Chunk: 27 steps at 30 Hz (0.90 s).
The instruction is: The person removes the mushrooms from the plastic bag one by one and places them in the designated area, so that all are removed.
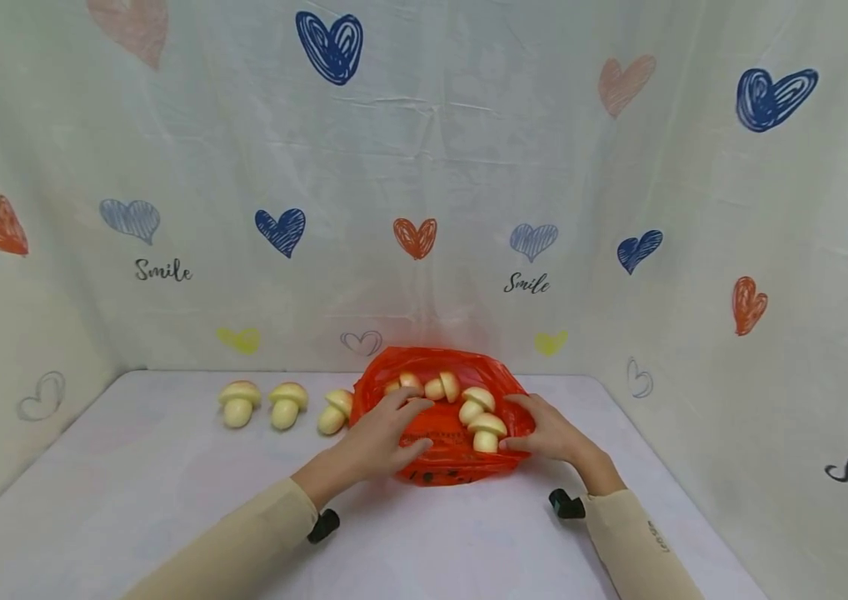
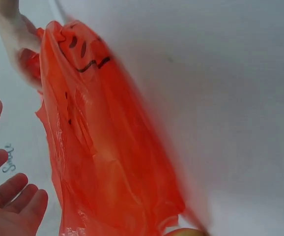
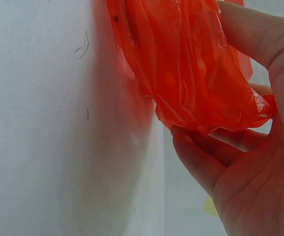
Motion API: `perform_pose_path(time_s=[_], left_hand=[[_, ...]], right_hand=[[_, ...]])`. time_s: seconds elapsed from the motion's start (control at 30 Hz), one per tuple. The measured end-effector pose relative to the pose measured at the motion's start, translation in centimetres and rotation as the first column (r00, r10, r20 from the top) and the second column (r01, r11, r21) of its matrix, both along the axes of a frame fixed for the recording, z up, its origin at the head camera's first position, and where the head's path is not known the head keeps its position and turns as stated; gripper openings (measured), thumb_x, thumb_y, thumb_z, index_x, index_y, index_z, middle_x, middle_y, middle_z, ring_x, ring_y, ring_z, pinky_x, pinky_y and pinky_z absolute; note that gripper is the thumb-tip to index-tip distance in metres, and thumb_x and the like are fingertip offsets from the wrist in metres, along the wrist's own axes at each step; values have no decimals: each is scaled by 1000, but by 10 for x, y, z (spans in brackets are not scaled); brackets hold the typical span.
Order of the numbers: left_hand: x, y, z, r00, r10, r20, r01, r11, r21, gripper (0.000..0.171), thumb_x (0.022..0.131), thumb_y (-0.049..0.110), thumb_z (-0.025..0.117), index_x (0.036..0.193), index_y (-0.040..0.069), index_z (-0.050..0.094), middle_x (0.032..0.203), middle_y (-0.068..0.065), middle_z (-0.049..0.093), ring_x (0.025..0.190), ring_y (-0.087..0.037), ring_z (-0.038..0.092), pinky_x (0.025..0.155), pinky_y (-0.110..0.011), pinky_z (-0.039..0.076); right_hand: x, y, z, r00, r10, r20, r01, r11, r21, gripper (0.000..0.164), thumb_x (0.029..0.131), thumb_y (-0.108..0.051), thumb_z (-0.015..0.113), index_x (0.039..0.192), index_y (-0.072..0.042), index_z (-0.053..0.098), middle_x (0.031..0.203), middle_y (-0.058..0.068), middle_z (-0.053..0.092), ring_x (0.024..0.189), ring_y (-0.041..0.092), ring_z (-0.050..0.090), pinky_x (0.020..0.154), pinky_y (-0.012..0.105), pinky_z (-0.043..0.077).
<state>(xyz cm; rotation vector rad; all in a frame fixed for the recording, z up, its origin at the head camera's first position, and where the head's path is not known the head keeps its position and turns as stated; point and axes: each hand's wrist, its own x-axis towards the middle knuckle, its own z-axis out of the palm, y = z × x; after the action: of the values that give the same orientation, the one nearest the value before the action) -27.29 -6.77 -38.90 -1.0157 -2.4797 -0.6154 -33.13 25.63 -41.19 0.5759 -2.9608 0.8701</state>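
Note:
A red plastic bag (image 1: pixel 486 364) lies on the table with its mouth spread wide. Several mushrooms with pale stems and tan-yellow caps are inside, one standing near the front right (image 1: pixel 487 432). Over the bag's left side is my left hand (image 1: pixel 379 432), thumb and fingers apart; in the left wrist view its fingers (image 2: pixel 14 194) hold nothing. My right hand (image 1: pixel 553 433) grips the bag's right edge, thumb on one side and fingers (image 3: pixel 201 152) on the other. Three more mushrooms stand in a row left of the bag: the far one (image 1: pixel 239 403), the middle one (image 1: pixel 286 404) and the nearest one (image 1: pixel 335 410).
The white table (image 1: pixel 132 492) ends at a white curtain (image 1: pixel 454 167) printed with hearts and "Smile". More curtain closes in both sides. A dark wrist camera hangs under each sleeve, such as the right one (image 1: pixel 566 504).

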Motion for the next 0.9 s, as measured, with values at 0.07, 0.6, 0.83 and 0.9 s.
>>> perform_pose_path(time_s=[0.07,0.6,0.83,0.9], left_hand=[[-5,3,0,1000,8,13,-8,1000,20,48,87,31,68,129,13,54,131,-9,47,116,-20,47,94,-35,47],[-49,10,1,969,142,202,-142,990,-15,54,88,29,70,135,9,50,131,-8,42,117,-26,46,100,-40,42],[-67,14,-3,949,171,266,-160,985,-66,60,86,24,73,138,9,47,133,-11,41,119,-30,43,100,-42,41],[-70,15,-5,940,190,283,-174,981,-82,61,86,24,73,139,11,46,134,-10,40,120,-29,43,100,-42,41]], right_hand=[[1,1,0,1000,-2,2,2,1000,-2,84,69,-49,80,138,-17,46,137,11,45,124,32,42,97,58,40],[1,-1,-1,1000,-7,11,7,1000,-10,84,70,-50,80,139,-17,46,138,13,43,124,35,41,93,59,43],[0,1,1,1000,0,-7,0,1000,-12,85,70,-51,80,139,-15,46,139,14,43,126,36,40,95,59,41],[0,1,1,1000,0,-2,0,1000,-14,85,70,-50,80,139,-14,46,139,14,43,125,36,41,95,59,41]])
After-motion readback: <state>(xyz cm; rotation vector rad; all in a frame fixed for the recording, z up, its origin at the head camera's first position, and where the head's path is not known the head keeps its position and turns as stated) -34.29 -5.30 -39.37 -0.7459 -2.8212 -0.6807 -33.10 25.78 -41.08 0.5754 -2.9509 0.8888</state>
